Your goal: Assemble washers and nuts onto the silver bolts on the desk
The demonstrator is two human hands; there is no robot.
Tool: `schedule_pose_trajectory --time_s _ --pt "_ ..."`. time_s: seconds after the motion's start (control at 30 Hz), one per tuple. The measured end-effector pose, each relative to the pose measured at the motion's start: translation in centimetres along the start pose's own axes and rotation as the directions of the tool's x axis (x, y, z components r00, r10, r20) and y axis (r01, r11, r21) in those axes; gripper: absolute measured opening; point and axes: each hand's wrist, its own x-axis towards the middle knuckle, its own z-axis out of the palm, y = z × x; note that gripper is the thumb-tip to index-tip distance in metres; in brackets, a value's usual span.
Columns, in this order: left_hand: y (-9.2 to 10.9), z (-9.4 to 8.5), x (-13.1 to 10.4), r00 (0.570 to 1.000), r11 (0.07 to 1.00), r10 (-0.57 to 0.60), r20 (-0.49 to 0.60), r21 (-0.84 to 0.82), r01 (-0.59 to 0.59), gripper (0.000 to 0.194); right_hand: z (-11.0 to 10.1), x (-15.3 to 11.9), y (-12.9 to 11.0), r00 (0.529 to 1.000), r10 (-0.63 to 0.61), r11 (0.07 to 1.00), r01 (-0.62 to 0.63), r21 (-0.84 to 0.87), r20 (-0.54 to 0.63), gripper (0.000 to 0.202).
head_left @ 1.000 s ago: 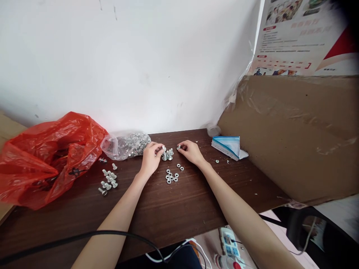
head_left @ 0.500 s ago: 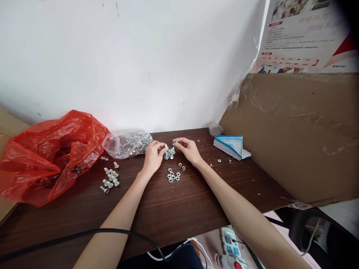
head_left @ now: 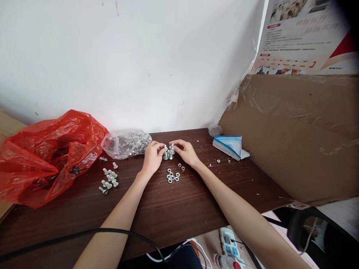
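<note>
My left hand (head_left: pixel 153 156) is closed, thumb and fingertips pinching the upper end of a small silver bolt (head_left: pixel 165 148). Just across from it, my right hand (head_left: pixel 186 151) pinches a hex nut (head_left: pixel 172 145) over the same cluster. Below the fingertips several bolts (head_left: pixel 168 154) stand upright on their heads, close together. Nearer to me lie several loose hex nuts (head_left: pixel 172 177) on the dark wooden table (head_left: pixel 157 213). The fingers partly cover the small pieces they hold.
Left of my left hand lies a pile of bolts (head_left: pixel 109 179). Behind it are a clear bag of metal fasteners (head_left: pixel 131 144) and a red plastic bag (head_left: pixel 50 157). A blue-and-white packet (head_left: pixel 228 145) lies at right, beside a cardboard panel (head_left: pixel 294 130). A black cable (head_left: pixel 84 233) crosses in front.
My right hand has moved slightly left, bringing the nut onto or just above the top of an upright bolt. My left hand has barely moved and keeps its pinch.
</note>
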Motion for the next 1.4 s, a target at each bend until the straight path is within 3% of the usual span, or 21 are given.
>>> schedule_pose_trajectory --time_s 0.63,0.9,1.07,1.4 --pt "0.1 -0.1 0.0 0.999 0.999 -0.014 0.031 0.036 0.013 0.012 -0.1 -0.2 -0.5 0.999 0.021 0.997 -0.017 -0.079 0.044 0.019" --pt "0.2 -0.2 0.0 0.999 0.999 -0.021 0.038 0.03 0.019 0.012 -1.6 0.0 -0.5 0.994 0.014 0.965 0.014 -0.261 0.104 0.017" --pt "0.3 -0.2 0.0 0.999 0.999 -0.019 0.034 0.029 0.018 0.013 -1.9 -0.1 -0.6 0.988 0.038 0.959 0.005 -0.282 0.147 0.02" --pt "0.4 -0.3 0.0 0.998 0.999 -0.034 0.044 0.024 0.033 0.011 -1.5 -0.1 -1.0 0.987 -0.045 0.95 0.089 -0.299 0.151 0.023"
